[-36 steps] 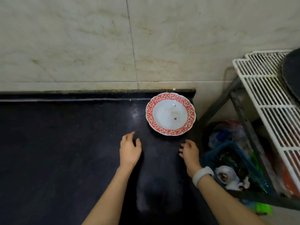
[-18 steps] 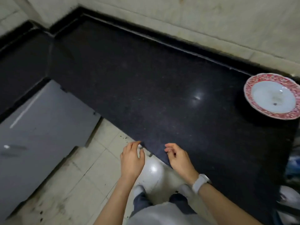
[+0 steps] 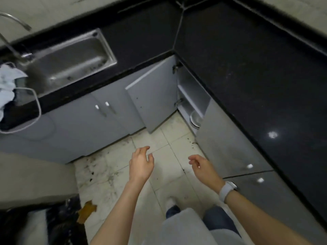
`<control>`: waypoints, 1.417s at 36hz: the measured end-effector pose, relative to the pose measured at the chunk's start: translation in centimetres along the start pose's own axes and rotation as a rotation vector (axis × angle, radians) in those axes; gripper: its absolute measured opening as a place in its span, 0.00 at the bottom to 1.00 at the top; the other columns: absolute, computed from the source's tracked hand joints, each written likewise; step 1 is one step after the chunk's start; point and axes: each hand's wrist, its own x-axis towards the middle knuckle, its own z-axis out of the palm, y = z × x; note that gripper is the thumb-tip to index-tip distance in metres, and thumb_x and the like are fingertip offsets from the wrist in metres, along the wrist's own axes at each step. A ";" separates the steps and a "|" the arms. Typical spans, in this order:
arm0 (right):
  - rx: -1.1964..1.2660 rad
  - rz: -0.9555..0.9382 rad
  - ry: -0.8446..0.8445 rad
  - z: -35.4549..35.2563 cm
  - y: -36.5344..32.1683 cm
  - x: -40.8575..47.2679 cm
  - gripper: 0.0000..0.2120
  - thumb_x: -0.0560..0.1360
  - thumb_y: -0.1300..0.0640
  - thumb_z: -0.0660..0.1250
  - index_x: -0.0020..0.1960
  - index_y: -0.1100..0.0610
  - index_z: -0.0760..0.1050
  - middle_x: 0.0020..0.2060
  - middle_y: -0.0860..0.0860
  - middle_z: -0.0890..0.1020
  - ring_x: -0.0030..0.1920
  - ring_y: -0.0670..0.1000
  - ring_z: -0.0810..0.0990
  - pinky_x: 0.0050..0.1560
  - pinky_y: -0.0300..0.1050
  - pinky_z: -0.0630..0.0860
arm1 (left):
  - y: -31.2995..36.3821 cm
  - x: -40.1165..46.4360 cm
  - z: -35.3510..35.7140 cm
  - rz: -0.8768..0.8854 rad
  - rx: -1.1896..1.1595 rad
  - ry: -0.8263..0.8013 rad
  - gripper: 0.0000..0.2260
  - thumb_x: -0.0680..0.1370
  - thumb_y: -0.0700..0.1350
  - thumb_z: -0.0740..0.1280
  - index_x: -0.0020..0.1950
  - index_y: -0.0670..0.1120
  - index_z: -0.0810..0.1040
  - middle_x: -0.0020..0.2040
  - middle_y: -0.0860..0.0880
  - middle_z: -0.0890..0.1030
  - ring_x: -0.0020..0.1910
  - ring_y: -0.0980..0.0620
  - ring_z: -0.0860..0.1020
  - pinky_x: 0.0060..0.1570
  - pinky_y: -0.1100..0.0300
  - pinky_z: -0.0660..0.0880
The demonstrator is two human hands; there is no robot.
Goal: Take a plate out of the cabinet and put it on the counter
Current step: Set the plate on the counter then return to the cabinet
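Below, both hands hover empty over the pale tiled floor (image 3: 169,138), left hand (image 3: 141,165) and right hand (image 3: 201,165) loosely curled; white plates (image 3: 194,119) sit inside the open grey cabinet (image 3: 192,92) beneath the black stone bench (image 3: 256,68).

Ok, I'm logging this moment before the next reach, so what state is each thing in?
corner cabinet door: swung open
double cabinet doors: shut
plates: stacked on the bottom shelf inside the open cabinet
left hand: empty, fingers loosely curled
right hand: empty, fingers loosely curled
sink: no dishes visible
faucet: whether it runs cannot be told
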 end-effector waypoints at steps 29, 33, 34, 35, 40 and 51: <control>-0.886 -0.411 -0.184 6.8 -21.3 38.7 0.36 0.75 0.61 0.56 0.73 0.45 0.38 0.76 0.55 0.38 0.75 0.56 0.34 0.72 0.64 0.40 | -5.3 31.3 -12.0 0.000 0.073 -0.017 0.18 0.77 0.39 0.60 0.68 0.41 0.69 0.65 0.39 0.74 0.65 0.42 0.70 0.66 0.50 0.68; -0.929 -0.422 -0.158 6.2 -20.7 38.4 0.38 0.73 0.62 0.57 0.73 0.43 0.38 0.75 0.51 0.37 0.74 0.52 0.33 0.71 0.63 0.35 | -5.0 34.0 -12.3 0.047 0.074 -0.112 0.18 0.77 0.37 0.59 0.67 0.40 0.69 0.65 0.39 0.73 0.64 0.41 0.71 0.64 0.51 0.69; -0.932 -0.415 -0.151 6.0 -20.5 38.3 0.38 0.73 0.62 0.57 0.73 0.43 0.39 0.74 0.49 0.36 0.73 0.51 0.32 0.71 0.63 0.33 | -4.8 34.8 -12.2 0.074 0.082 -0.139 0.18 0.77 0.37 0.59 0.67 0.39 0.69 0.65 0.39 0.73 0.63 0.41 0.72 0.64 0.51 0.69; -0.932 -0.411 -0.139 5.8 -20.2 38.0 0.38 0.72 0.62 0.58 0.73 0.43 0.41 0.73 0.49 0.37 0.74 0.51 0.34 0.70 0.62 0.32 | -4.6 35.5 -12.2 0.103 0.090 -0.163 0.18 0.77 0.36 0.59 0.67 0.39 0.69 0.64 0.38 0.74 0.62 0.41 0.73 0.63 0.51 0.70; -0.981 -0.385 0.000 5.2 -18.6 35.6 0.28 0.65 0.57 0.69 0.64 0.48 0.68 0.68 0.52 0.73 0.70 0.54 0.68 0.71 0.64 0.58 | -2.9 38.6 -11.5 0.262 0.107 -0.287 0.19 0.76 0.36 0.59 0.67 0.40 0.69 0.64 0.40 0.74 0.62 0.42 0.73 0.63 0.52 0.69; -0.664 0.076 0.304 5.3 -15.2 29.2 0.28 0.67 0.58 0.52 0.66 0.62 0.69 0.66 0.57 0.74 0.66 0.55 0.72 0.70 0.47 0.62 | 7.1 42.5 -5.2 0.960 0.435 -0.619 0.28 0.77 0.40 0.57 0.75 0.48 0.51 0.78 0.49 0.51 0.77 0.46 0.50 0.72 0.47 0.60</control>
